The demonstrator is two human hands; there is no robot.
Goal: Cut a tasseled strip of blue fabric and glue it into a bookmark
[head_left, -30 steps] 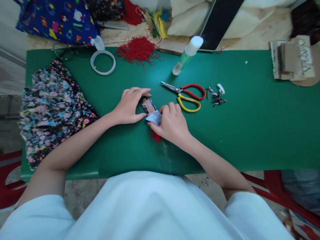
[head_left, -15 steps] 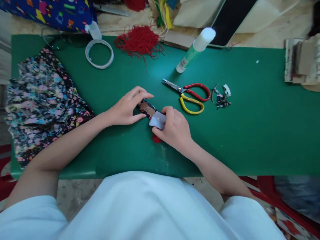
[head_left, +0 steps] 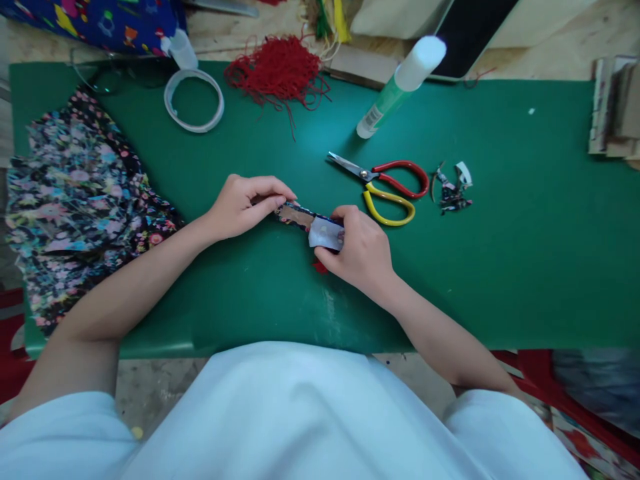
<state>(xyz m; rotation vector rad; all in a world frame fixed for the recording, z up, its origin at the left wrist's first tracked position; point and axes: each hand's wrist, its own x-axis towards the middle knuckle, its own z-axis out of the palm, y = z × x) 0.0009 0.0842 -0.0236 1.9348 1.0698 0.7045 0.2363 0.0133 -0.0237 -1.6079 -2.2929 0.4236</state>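
A small cardboard strip wrapped in dark floral fabric (head_left: 296,215) lies on the green table (head_left: 500,253), gripped at both ends. My left hand (head_left: 243,205) pinches its left end between thumb and fingers. My right hand (head_left: 361,248) grips the right end, where a pale fabric flap (head_left: 326,233) folds over the strip. A bit of red thread (head_left: 319,267) shows under my right hand. Red and yellow handled scissors (head_left: 384,187) lie just right of my hands.
A glue stick (head_left: 400,83) leans at the back. Red yarn (head_left: 278,69) and a tape ring (head_left: 194,100) sit at the back left. Floral fabric (head_left: 75,200) covers the left end. Fabric scraps (head_left: 452,190) lie right of the scissors. Cardboard pieces (head_left: 615,107) are stacked far right.
The strip has turned from slanted to nearly level between my hands. My left fingers have curled down onto its left end. The view has shifted down slightly.
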